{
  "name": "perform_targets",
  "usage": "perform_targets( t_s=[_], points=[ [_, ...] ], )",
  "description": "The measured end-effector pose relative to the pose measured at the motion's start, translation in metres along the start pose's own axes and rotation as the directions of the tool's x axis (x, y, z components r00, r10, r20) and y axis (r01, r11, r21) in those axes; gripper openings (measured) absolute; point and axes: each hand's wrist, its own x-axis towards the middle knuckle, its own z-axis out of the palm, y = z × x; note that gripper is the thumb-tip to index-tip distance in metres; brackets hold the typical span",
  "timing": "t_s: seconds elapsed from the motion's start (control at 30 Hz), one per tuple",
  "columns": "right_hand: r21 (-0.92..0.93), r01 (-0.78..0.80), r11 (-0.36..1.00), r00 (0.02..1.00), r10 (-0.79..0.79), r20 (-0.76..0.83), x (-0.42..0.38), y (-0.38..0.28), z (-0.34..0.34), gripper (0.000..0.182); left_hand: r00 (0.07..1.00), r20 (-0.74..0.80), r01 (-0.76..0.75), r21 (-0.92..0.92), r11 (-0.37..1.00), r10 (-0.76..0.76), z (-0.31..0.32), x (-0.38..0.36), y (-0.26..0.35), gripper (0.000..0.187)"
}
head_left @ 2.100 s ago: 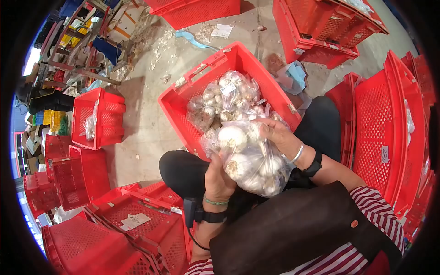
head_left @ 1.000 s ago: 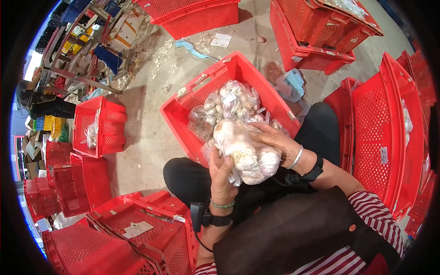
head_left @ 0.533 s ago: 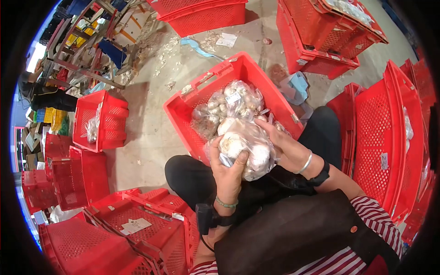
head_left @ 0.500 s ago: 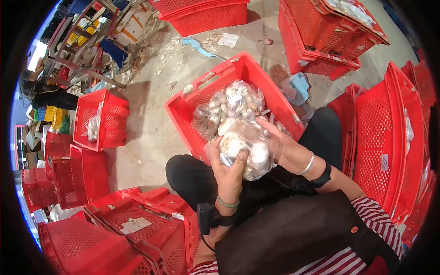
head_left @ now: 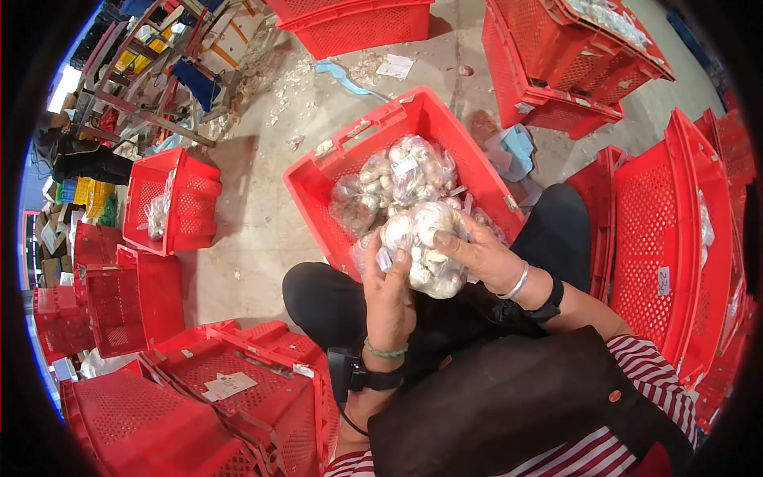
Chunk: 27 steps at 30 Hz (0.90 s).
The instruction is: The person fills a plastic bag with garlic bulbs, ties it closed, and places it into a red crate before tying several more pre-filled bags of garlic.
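Between my two hands is a clear plastic bag of garlic bulbs (head_left: 433,266), held over the near edge of a red crate (head_left: 306,187). My left hand (head_left: 387,290) grips the bag's left side, thumb on top. On the right side my right hand (head_left: 481,254) is closed round it, its thumb lying across the bulbs. Several more bagged garlic bulbs (head_left: 409,171) lie inside the crate, one with a white label (head_left: 404,165).
Stacked red crates (head_left: 668,246) stand close on my right, and more crates (head_left: 238,389) at lower left. Another crate with bags (head_left: 171,203) sits to the left. Blue plastic (head_left: 518,151) and garlic skins litter the floor. A person (head_left: 83,163) is at far left.
The bag has been turned between my hands, so more bulbs show on top. My right hand has moved down over the bag, its thumb now across it.
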Motion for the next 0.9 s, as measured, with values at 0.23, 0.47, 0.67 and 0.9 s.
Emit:
perform_targets(
  t_s=[0.23,0.47,0.67,0.9],
  points=[
    [-0.033,0.116,0.993,0.992,-0.114,0.052,-0.003,0.009,-0.003,0.054,0.998,0.038,-0.059,0.013,0.998,0.059,-0.005,0.004,-0.001,0.054],
    [-0.160,0.157,0.974,0.988,-0.156,0.019,-0.004,0.001,-0.002,0.046,0.991,0.128,-0.030,-0.012,0.999,0.031,-0.002,-0.011,0.005,0.053],
    [-0.083,0.140,0.987,0.988,-0.146,-0.058,-0.006,0.000,0.001,0.041,0.950,0.096,-0.313,0.292,0.904,0.298,-0.006,-0.011,-0.012,0.048],
    [-0.335,0.154,0.929,0.979,-0.189,-0.073,-0.005,0.011,-0.002,0.045,0.969,0.192,-0.222,0.413,0.883,0.153,-0.017,-0.007,0.004,0.055]
  ],
)
